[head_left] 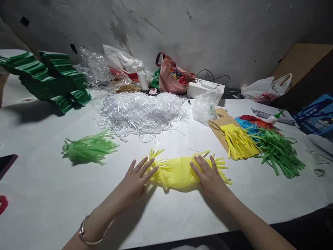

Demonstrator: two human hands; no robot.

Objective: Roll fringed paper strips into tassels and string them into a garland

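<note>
A sheet of yellow tissue paper (pixel 179 172), cut into fringe at both ends, lies on the white table (pixel 166 218) in front of me. My left hand (pixel 139 177) rests over its left fringe with the fingers spread. On the right part of the paper, my right hand (pixel 209 173) lies with its fingers stretched out and apart. Off to the left is a bundle of light green fringed paper (pixel 90 148). At the right, a yellow fringed piece (pixel 239 140) lies partly on brown card, beside dark green fringe (pixel 281 149).
Behind the paper spreads a heap of white shiny strips (pixel 143 111). A stack of green cut-out shapes (pixel 52 80) stands at back left. A pink bag (pixel 169 76), a white bottle (pixel 142 79) and a clear plastic bag (pixel 206 106) are along the back. A glue bottle (pixel 273 119) lies at right.
</note>
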